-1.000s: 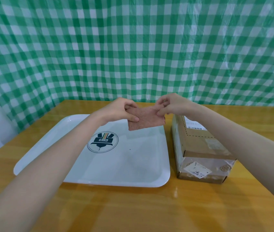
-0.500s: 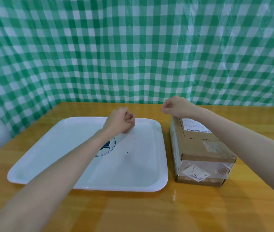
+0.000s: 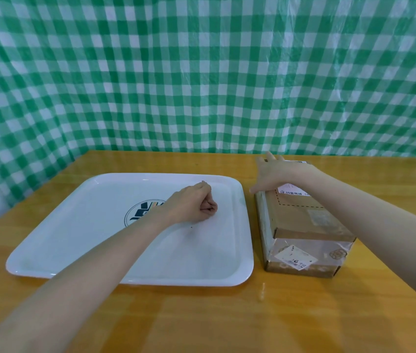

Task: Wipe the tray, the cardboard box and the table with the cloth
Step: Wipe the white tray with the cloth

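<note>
Left hand (image 3: pixel 191 203) is fisted on the white tray (image 3: pixel 74 225), cloth apparently wadded inside, right hand (image 3: pixel 274 174) flat and open resting on the cardboard box (image 3: pixel 301 220), so honestly, spread that cloth flatter and sweep edge to edge.

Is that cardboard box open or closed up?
Closed: the cardboard box has its top flaps lying flat, and clear tape wraps its near end.

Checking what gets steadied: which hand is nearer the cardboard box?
Right. The right hand lies over the cardboard box's far end; the left hand sits fisted on the tray.
</note>
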